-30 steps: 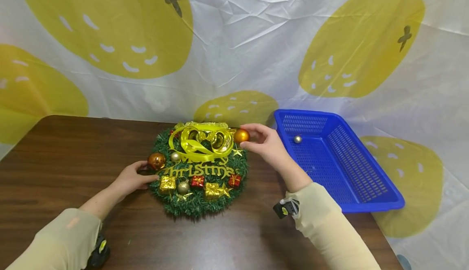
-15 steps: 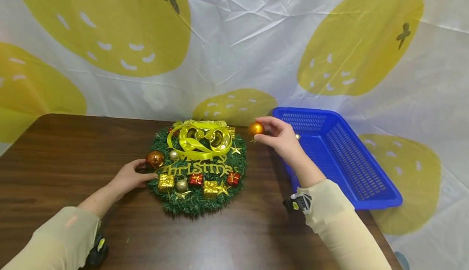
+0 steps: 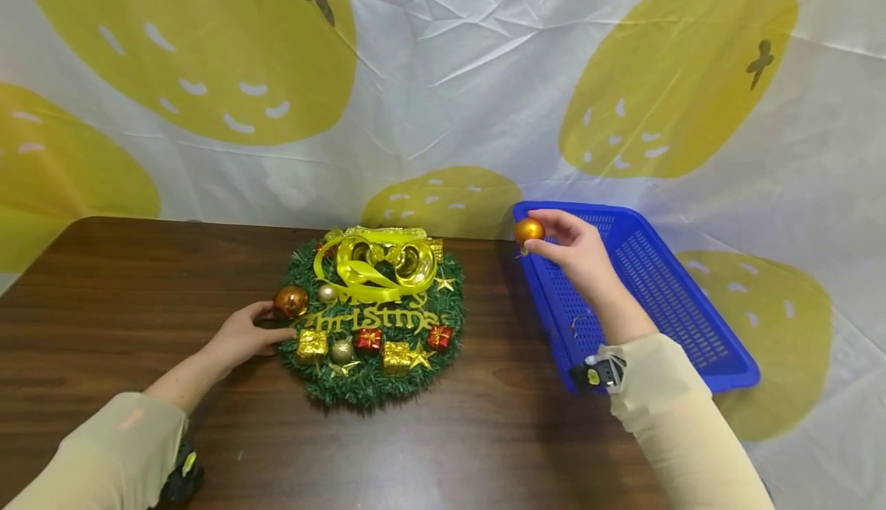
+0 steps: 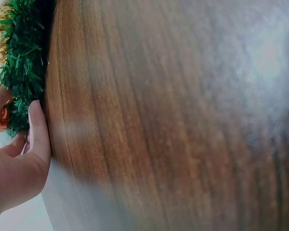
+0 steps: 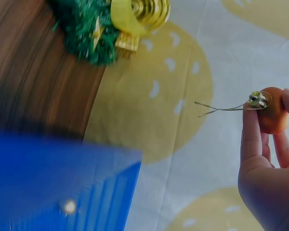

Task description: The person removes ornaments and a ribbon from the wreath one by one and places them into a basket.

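My right hand [image 3: 580,252] pinches a small orange Christmas bauble [image 3: 529,231] over the left rim of the blue plastic basket [image 3: 735,352]. In the right wrist view the bauble's gold cap and string [image 5: 221,109] stick out from between thumb and fingers. My left hand [image 3: 238,337] grips the left edge of a green Christmas wreath [image 3: 367,393] lying on the table; the left wrist view has its fingers [image 4: 37,127] against the tinsel. Beside that hand, a copper-coloured bauble [image 3: 291,301] sits on the wreath. Yellow ribbon with gold bells [image 3: 377,268] tops it, with gold lettering below.
A small silver bauble [image 5: 69,206] lies in the basket, hidden in the head view by my right hand. Small red and gold gift boxes [image 3: 396,357] decorate the wreath. Behind the brown table [image 3: 138,279] hangs a white curtain with yellow fruit print [image 3: 443,95].
My right hand has carried the orange bauble from the wreath's upper right edge rightward and slightly up to the basket rim. My left hand has stayed at the wreath's left edge.
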A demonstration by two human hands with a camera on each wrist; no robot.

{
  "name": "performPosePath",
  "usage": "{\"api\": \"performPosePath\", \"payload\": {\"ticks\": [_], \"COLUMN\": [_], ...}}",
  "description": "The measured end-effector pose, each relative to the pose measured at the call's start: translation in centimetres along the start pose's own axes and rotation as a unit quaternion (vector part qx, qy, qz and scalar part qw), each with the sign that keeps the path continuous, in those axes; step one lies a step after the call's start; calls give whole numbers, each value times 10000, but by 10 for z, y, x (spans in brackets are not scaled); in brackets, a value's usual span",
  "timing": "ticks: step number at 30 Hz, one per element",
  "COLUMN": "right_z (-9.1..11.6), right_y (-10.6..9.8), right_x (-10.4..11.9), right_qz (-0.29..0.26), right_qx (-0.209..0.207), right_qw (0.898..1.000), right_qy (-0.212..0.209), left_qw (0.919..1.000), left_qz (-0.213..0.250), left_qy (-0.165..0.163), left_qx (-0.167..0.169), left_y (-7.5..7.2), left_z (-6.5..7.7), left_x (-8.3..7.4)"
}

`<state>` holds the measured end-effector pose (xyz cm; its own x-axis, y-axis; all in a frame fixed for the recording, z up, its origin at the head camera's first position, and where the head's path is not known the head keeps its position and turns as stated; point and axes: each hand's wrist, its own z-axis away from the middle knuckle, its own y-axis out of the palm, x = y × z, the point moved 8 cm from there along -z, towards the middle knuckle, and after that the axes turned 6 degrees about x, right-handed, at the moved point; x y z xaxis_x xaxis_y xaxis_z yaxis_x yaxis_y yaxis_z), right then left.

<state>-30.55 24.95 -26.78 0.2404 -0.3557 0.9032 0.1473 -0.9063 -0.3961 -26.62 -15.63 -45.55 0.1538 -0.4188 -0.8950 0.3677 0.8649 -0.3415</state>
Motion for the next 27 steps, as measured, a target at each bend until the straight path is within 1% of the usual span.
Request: {"api": "performPosePath", "payload": {"ticks": [4, 7, 12, 15, 19, 22, 27], "right_z": [1, 2, 7, 7, 8, 10, 11], "right_y": [-16, -29, -50, -59, -68, -73, -77], "right_x": [-4, -8, -19, -24, -30, -35, -47], "right_qz": [212, 227, -14, -73, -253, -285, 86], "right_qx": [-136, -234, -341, -394, -473, -465, -255], "right_qw": [9996, 9994, 9993, 9990, 9984, 9980, 9980], "right_qy": [82, 106, 163, 184, 200, 326, 573], "left_qw": [10000, 9999, 9999, 9999, 9999, 9999, 9999], "left_qz": [-26, -83, -130, -125, -136, -144, -144], "left_qy": [-54, -66, -27, -14, 12, 3, -62], "left_qx": [25, 56, 86, 79, 52, 25, 52], "left_y": [0, 0, 1, 1, -1, -1, 0], "left_z": [1, 1, -2, -2, -2, -2, -2], "left_x": [2, 3, 0, -1, -2, -3, 0]}}
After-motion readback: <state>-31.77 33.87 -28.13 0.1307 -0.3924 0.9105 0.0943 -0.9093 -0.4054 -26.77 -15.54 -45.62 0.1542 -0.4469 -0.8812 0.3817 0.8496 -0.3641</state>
